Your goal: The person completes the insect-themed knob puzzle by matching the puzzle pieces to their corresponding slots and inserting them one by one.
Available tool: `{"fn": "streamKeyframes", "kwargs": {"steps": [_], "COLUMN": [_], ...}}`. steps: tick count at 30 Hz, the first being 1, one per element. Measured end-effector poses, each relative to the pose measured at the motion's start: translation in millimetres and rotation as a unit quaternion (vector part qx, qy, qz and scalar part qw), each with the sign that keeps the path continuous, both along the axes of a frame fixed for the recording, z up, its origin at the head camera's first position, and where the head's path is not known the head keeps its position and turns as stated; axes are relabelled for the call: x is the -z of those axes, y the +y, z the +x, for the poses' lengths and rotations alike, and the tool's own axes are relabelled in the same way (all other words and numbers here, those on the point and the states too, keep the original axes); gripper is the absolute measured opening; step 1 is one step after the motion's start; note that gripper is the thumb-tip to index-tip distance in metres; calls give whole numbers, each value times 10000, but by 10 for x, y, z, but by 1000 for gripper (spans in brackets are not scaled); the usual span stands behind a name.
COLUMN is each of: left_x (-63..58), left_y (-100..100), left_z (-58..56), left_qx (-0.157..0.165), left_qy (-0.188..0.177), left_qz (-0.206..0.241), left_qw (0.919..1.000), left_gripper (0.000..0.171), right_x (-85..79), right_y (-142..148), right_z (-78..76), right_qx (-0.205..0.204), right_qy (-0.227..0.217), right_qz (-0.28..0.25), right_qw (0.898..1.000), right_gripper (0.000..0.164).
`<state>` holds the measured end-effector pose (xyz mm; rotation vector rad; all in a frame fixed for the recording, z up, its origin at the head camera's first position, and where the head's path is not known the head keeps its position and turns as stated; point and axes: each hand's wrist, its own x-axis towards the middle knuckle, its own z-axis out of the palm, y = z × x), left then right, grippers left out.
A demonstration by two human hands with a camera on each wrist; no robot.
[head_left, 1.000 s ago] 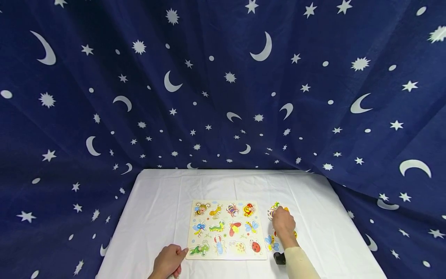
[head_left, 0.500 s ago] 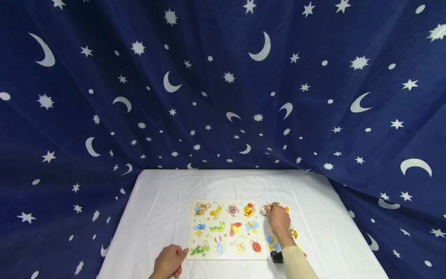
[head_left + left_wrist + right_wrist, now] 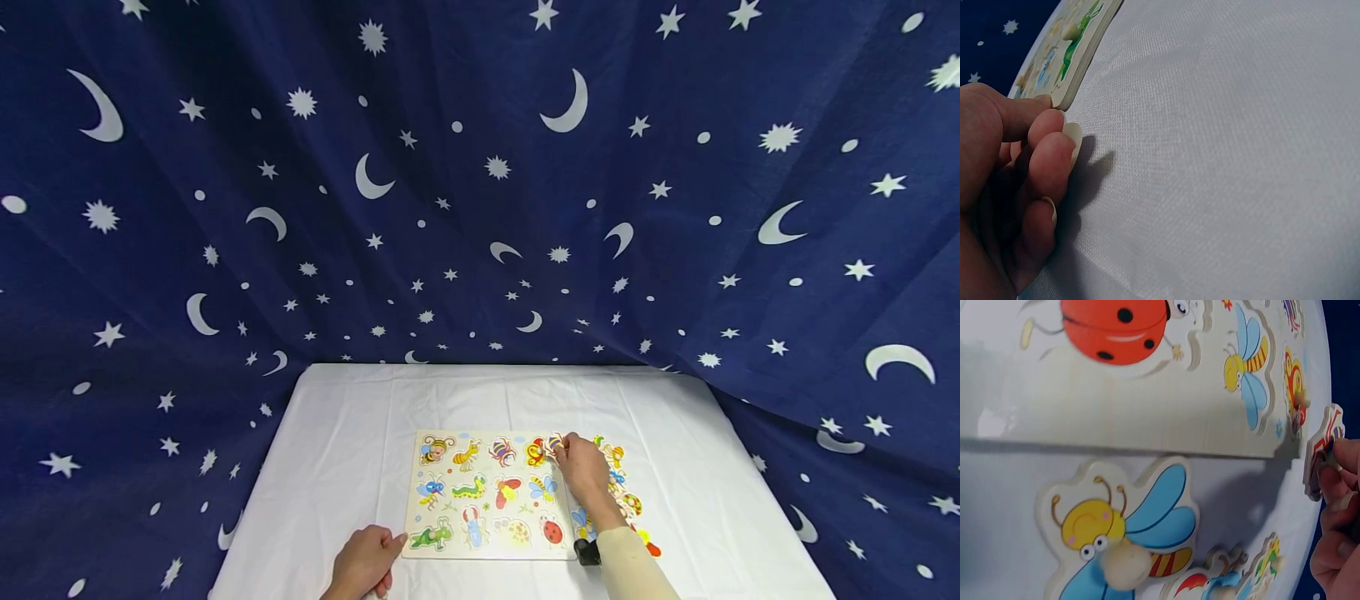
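A light wooden peg puzzle board with printed insects lies on the white cloth. My left hand holds its near left corner; in the left wrist view the thumb rests on that corner and the other fingers are curled beside it. My right hand pinches a striped spider puzzle piece above the board's far right corner, tilted on edge in the right wrist view. Close by, a red and yellow butterfly piece with a knob sits in the board.
Several loose knobbed pieces lie right of the board, partly hidden under my right forearm, including a blue-winged bee piece and a snail-like piece. A dark blue curtain with moons and stars hangs behind the white-covered table.
My right hand has picked the spider piece from the loose pieces and carried it left to the board's far right corner. My left hand has stayed in place.
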<state>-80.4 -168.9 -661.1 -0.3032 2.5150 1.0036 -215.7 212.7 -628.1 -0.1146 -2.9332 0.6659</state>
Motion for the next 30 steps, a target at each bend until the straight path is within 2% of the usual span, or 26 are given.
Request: {"fn": "streamKeyframes", "kwargs": {"steps": [10,19,30], "left_x": [3,-6,-12], "left_y": [-4,24,24], "left_z": [10,22,32], "left_qx": [15,-15,13], "left_qy": [86,100,181], "left_qz": [95,66,99], "left_qw": [9999,9999,9998], "left_gripper": [43,41,42], "right_x": [-23,-54,-54], "right_y": [-175,-247,-403], "right_z": [-14,-31,-30], "right_qx": [-455,-601,-740], "right_qy": [61,146,14], "right_qz": [22,171,248], "right_qw": [9989,9979,9969], "right_gripper": [16,16,21]}}
